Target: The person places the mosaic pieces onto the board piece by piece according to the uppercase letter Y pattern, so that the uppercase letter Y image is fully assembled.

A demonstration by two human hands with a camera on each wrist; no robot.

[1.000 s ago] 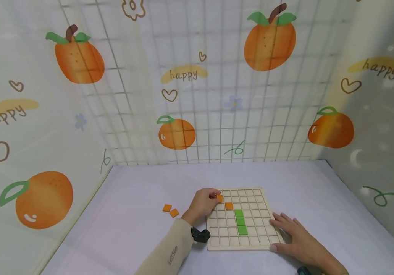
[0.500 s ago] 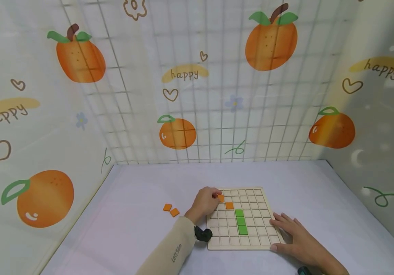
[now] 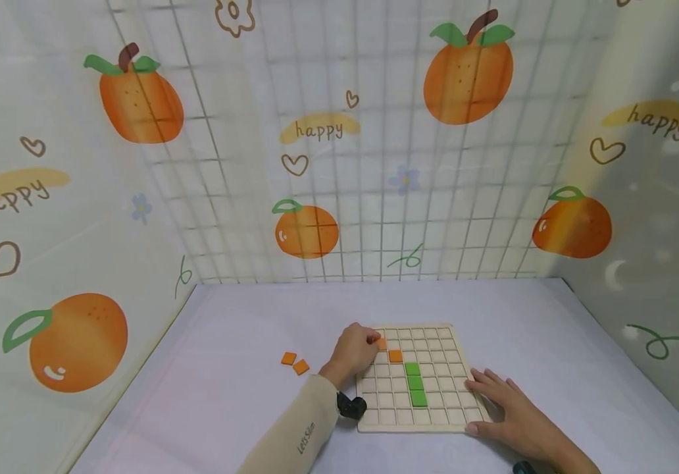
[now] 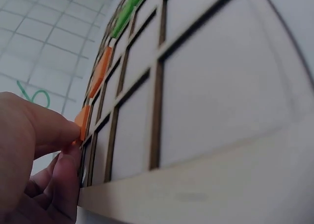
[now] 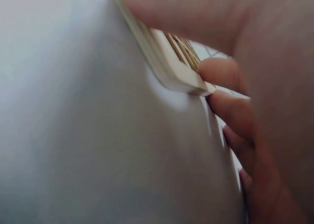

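Note:
A square wooden grid board (image 3: 449, 380) lies on the table. At its far left corner my left hand (image 3: 351, 349) pinches a small orange square tile (image 3: 381, 343) between thumb and fingers. The left wrist view shows this tile (image 4: 82, 122) by the cells at the board's edge, partly behind the fingertips. One cell away diagonally sits a second orange tile (image 3: 395, 356). Three green tiles (image 3: 415, 383) form a column below it. My right hand (image 3: 511, 416) rests against the board's near right corner, its fingers loosely extended along the side and its thumb at the front edge.
Two loose orange tiles (image 3: 295, 363) lie on the white table (image 3: 209, 395), left of the board. A printed curtain (image 3: 363, 184) with fruit pictures hangs over a wire grid behind the table and along both sides.
My left hand stays nearly in place with the orange tile, which its fingers cover slightly more. The left forearm has shifted a little to the right. The right hand keeps its position.

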